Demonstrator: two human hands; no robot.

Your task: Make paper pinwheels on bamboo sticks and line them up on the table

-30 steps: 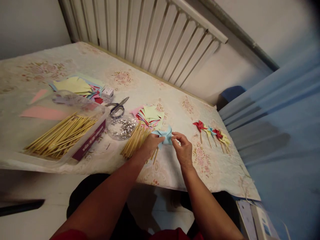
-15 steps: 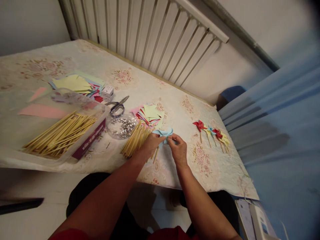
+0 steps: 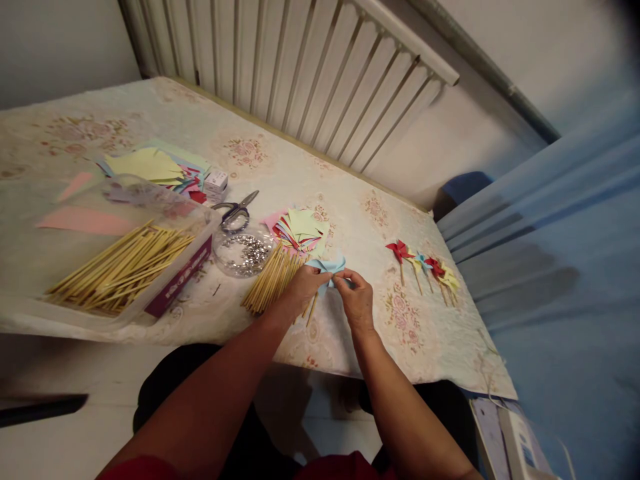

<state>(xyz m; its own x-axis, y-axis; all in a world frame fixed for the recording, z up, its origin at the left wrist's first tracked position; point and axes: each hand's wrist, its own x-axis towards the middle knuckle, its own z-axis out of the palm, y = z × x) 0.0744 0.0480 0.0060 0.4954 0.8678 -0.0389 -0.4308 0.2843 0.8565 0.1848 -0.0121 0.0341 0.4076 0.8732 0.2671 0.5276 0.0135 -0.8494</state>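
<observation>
Presently, blue paper [image 3: 328, 265] held up between two hands, just above the table edge; left hand [image 3: 303, 285] at about eight o'clock of it, right hand [image 3: 357, 298] at about four; relation that counts: right fingertips against left thumb tip, the two meeting at the near edge of the paper's visible part, apparently near its middle. Left grip closed, thumb on the near face, other fingers mostly hidden behind; right grip pinched, thumb and forefinger drawn together on the paper; whether a pin sits between them, too small to tell. From the joined fingertips the paper lies toward twelve o'clock, curled, its longer visible span running roughly nine to three; neither hand clearly nearer, both touching. About it: fanned sticks [image 3: 267, 283] at nine o'clock, partly behind the left hand; paper pile [image 3: 303, 225] near eleven; tub of metal bits [image 3: 244, 257] farther out, nine to ten; row of pinwheels [image 3: 400, 251] toward three, well apart.
</observation>
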